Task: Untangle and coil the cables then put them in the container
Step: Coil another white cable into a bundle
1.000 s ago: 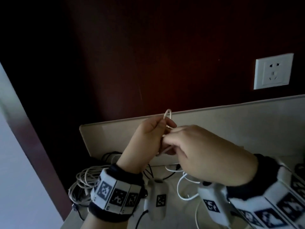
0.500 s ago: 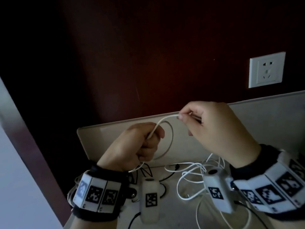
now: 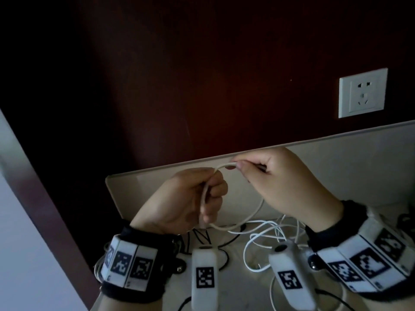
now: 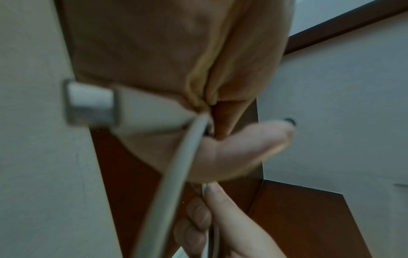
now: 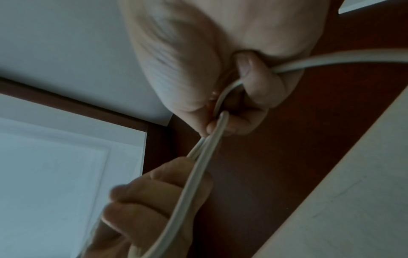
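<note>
Both hands are raised above the counter (image 3: 242,295): the left hand (image 3: 190,198) is fisted around a white cable (image 3: 247,217), and the right hand (image 3: 276,180) pinches its arch between thumb and fingertips. From overhead the cable sags into a loop above a tangle of thin white wires (image 3: 269,232). Only the left wrist view shows the cable's blurred rectangular plug (image 4: 92,103) poking from the fist.

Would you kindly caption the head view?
Left hand and right hand hold a white cable looped above the desk.
</note>
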Tool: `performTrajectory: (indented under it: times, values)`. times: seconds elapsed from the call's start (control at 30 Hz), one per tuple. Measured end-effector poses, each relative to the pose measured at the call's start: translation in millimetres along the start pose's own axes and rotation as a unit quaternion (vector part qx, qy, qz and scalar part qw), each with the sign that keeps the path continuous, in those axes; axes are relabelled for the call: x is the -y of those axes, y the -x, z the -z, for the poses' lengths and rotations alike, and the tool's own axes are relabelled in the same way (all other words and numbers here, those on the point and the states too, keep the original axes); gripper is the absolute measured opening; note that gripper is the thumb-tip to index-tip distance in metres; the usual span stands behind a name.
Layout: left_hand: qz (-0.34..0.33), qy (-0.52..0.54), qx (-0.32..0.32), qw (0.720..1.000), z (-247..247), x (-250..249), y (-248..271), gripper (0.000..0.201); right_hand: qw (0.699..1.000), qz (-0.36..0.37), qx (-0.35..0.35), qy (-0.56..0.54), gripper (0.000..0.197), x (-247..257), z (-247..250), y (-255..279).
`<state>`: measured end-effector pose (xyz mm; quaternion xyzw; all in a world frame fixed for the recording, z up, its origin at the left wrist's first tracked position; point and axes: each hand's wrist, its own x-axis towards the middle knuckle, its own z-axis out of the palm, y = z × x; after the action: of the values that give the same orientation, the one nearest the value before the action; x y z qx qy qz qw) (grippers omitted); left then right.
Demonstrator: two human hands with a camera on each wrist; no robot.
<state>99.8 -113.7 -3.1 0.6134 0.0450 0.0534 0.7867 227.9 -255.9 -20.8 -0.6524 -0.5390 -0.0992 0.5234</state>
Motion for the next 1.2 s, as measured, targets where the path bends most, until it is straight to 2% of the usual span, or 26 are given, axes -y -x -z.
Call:
performTrajectory:
  times: [0.17, 0.3, 0.4, 0.5, 0.63, 0.73, 0.87, 0.93, 1.03, 1.13, 1.2]
  values:
    - [0.008, -0.008, -0.028, 1.000, -6.9, 3.2, -2.8, 0.030, 0.999, 0.017, -0.009, 0.030, 0.019, -1.5, -5.9, 0.7]
    - [-0.047, 0.078, -0.063, 0.994, -0.6, -4.2, -1.5, 0.030, 0.999, 0.000, -0.031, 0.039, 0.030, -12.8, 1.0, -4.7]
    - [-0.095, 0.134, -0.107, 0.981, 18.8, -14.6, 3.4, 0.031, 0.997, -0.039, 0.014, 0.069, 0.033, -32.7, 15.1, -9.1]
    - [-0.129, 0.157, -0.144, 0.969, 33.4, -18.3, 8.0, 0.029, 0.983, -0.092, 0.085, 0.136, 0.033, -47.3, 23.1, -8.0]
    - [-0.144, 0.153, -0.130, 0.969, 32.8, -17.0, 5.8, 0.029, 0.951, -0.140, 0.158, 0.228, 0.029, -46.3, 12.5, -3.4]
    - [-0.151, 0.108, -0.117, 0.976, 20.1, -13.1, 1.1, 0.031, 0.953, -0.122, 0.173, 0.217, 0.026, -29.7, -9.6, 2.4]
    - [-0.182, 0.011, -0.148, 0.972, 2.5, -4.8, -3.8, 0.035, 0.951, -0.100, 0.176, 0.234, 0.026, -15.9, -31.2, 12.3]
    - [-0.191, -0.037, -0.152, 0.969, -3.6, -0.2, -4.4, 0.034, 0.939, -0.099, 0.212, 0.254, 0.024, -10.1, -34.7, 15.9]
    - [-0.197, -0.092, -0.116, 0.969, -12.7, 6.5, -5.4, 0.034, 0.921, -0.113, 0.290, 0.234, 0.022, 2.3, -30.9, 15.9]
    - [-0.199, -0.234, -0.121, 0.944, -21.3, 16.2, -11.4, 0.029, 0.934, -0.118, 0.300, 0.153, 0.018, 13.3, -19.0, 16.3]
    - [-0.208, -0.359, -0.145, 0.898, -22.8, 25.7, -18.3, 0.028, 0.943, -0.103, 0.289, 0.130, 0.012, 17.9, -10.5, 16.5]
